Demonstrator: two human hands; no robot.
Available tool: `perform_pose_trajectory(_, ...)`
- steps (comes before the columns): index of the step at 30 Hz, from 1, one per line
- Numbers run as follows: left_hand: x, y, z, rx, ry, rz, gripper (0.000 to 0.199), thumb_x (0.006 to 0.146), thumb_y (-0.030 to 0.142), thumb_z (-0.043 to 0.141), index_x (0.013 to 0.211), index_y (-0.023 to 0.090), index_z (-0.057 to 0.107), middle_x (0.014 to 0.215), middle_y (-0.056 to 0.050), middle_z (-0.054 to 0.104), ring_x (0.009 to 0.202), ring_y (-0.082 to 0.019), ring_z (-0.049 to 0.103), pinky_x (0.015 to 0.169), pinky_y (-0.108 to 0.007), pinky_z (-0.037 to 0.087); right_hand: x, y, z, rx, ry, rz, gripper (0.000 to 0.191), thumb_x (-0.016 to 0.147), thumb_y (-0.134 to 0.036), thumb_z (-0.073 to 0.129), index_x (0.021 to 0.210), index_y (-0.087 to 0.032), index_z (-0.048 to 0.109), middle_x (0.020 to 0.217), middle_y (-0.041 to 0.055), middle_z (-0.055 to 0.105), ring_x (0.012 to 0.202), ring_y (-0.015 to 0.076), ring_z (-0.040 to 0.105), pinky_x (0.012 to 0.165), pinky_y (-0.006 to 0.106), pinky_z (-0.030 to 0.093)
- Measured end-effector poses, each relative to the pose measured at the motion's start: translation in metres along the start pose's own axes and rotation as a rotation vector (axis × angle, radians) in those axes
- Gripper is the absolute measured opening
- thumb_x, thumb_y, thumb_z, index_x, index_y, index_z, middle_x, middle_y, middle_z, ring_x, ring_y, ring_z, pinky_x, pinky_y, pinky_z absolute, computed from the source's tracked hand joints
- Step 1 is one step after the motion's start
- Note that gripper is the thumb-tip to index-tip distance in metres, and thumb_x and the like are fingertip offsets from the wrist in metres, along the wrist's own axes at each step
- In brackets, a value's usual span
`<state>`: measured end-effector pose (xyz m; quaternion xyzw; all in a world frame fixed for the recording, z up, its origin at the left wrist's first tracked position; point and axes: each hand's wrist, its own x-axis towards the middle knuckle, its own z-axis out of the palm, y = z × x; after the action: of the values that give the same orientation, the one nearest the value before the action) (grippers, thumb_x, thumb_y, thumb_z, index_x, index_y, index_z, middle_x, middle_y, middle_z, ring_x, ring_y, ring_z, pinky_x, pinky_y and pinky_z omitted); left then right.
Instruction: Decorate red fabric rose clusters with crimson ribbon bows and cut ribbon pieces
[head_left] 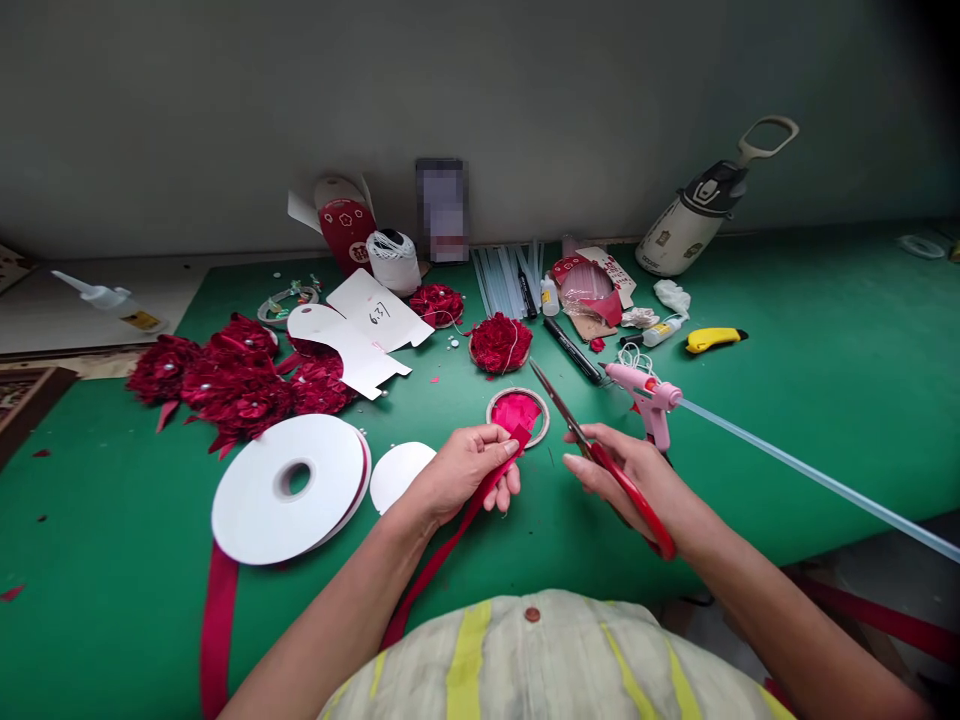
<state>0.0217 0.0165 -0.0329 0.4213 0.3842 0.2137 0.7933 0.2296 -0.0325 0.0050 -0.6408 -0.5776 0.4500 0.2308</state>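
My left hand (480, 465) pinches the end of a red ribbon (461, 530), whose length trails down toward my lap. In my right hand (626, 470) are red-handled scissors (634, 500), their blades pointing up and away, apart from the ribbon. Just beyond my left fingers lies a round ring (541, 432) with bright red ribbon pieces (514, 408) inside it. Behind the ring sits a dark red ribbon flower (500, 343). A white ribbon spool (251, 490) rests to the left, with ribbon hanging off the near edge.
Several red ribbon flowers (236, 380) and white cut cards (382, 312) lie at left. To the right are a pink glue gun (649, 400) with a long glue stick (810, 470), a marker (572, 350) and a yellow cutter (714, 340). A bottle (679, 235) and a phone (442, 210) stand behind.
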Motion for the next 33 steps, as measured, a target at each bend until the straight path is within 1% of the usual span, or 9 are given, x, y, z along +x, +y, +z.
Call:
perform_pose_trajectory(3,-0.002,0.002,0.006,0.008,-0.077,0.003,0.028,0.085,0.042,0.054,0.080,0.014,0.050,0.061,-0.004,0.064,0.042,-0.010,0.058,0.035,-0.016,0.037,0.011,-0.013,0.007,0.075,0.041,-0.062,0.037,0.076,-0.037,0.062,0.107,-0.018,0.058,0.068,-0.0003,0.059,0.061,0.0143,0.053,0.056,0.024,0.043)
perform_pose_trajectory(7,-0.004,0.004,0.010,-0.010,-0.133,-0.004,0.027,0.085,0.041,0.053,0.083,0.014,0.051,0.062,-0.004,0.064,0.043,-0.011,0.059,0.036,-0.016,0.039,0.027,-0.022,0.016,0.033,0.057,-0.092,0.042,0.069,-0.022,0.062,0.111,-0.014,0.058,0.068,-0.0007,0.060,0.061,0.0137,0.053,0.060,0.025,0.045)
perform_pose_trajectory(10,-0.005,0.004,0.007,-0.019,-0.122,-0.029,0.025,0.084,0.038,0.055,0.079,0.014,0.050,0.060,-0.004,0.064,0.042,-0.010,0.058,0.035,-0.015,0.037,0.035,-0.021,0.019,-0.020,0.081,-0.103,0.041,0.068,-0.017,0.058,0.109,-0.016,0.059,0.064,-0.0027,0.057,0.058,0.0127,0.051,0.058,0.024,0.043)
perform_pose_trajectory(16,-0.004,0.003,-0.001,-0.066,-0.029,-0.074,0.022,0.081,0.030,0.058,0.070,0.014,0.048,0.055,-0.004,0.062,0.037,-0.007,0.052,0.032,-0.012,0.029,0.044,-0.014,0.019,-0.040,0.112,-0.096,0.036,0.071,-0.023,0.059,0.107,-0.019,0.058,0.066,-0.0024,0.058,0.058,0.0139,0.053,0.055,0.024,0.042)
perform_pose_trajectory(18,-0.003,0.003,-0.003,-0.085,0.015,-0.079,0.020,0.081,0.029,0.058,0.072,0.014,0.049,0.053,-0.003,0.062,0.036,-0.006,0.050,0.031,-0.012,0.027,0.040,-0.012,0.015,-0.043,0.087,-0.088,0.032,0.076,-0.029,0.059,0.106,-0.020,0.058,0.066,-0.0020,0.058,0.058,0.0141,0.053,0.055,0.024,0.042)
perform_pose_trajectory(21,-0.002,0.003,-0.005,-0.090,0.064,-0.067,0.019,0.081,0.028,0.057,0.071,0.014,0.049,0.053,-0.003,0.061,0.035,-0.006,0.049,0.030,-0.012,0.026,0.020,-0.009,0.002,-0.137,0.042,-0.055,0.033,0.080,-0.043,0.057,0.102,-0.019,0.058,0.060,-0.0030,0.054,0.056,0.0137,0.049,0.053,0.024,0.040)
perform_pose_trajectory(24,-0.001,0.003,-0.007,-0.084,0.089,-0.043,0.020,0.081,0.028,0.057,0.069,0.014,0.048,0.054,-0.003,0.061,0.035,-0.007,0.050,0.030,-0.013,0.028,-0.010,-0.010,-0.015,-0.231,-0.104,-0.006,0.040,0.082,-0.052,0.052,0.105,-0.020,0.056,0.062,-0.0038,0.050,0.055,0.0128,0.044,0.051,0.023,0.037)
perform_pose_trajectory(27,0.001,0.003,-0.006,-0.076,0.090,-0.030,0.020,0.081,0.029,0.057,0.070,0.014,0.048,0.056,-0.003,0.062,0.037,-0.008,0.052,0.031,-0.014,0.030,-0.030,-0.014,-0.024,-0.268,-0.221,0.029,0.040,0.084,-0.055,0.048,0.105,-0.021,0.057,0.066,-0.0023,0.052,0.057,0.0134,0.045,0.052,0.023,0.037)
perform_pose_trajectory(33,0.005,-0.001,-0.003,-0.071,0.042,-0.030,0.024,0.081,0.035,0.059,0.075,0.014,0.050,0.057,-0.003,0.063,0.039,-0.008,0.055,0.033,-0.014,0.033,-0.023,-0.020,-0.015,-0.286,-0.296,0.005,0.040,0.085,-0.057,0.047,0.097,-0.021,0.060,0.061,-0.0029,0.048,0.057,0.0138,0.042,0.056,0.024,0.036)
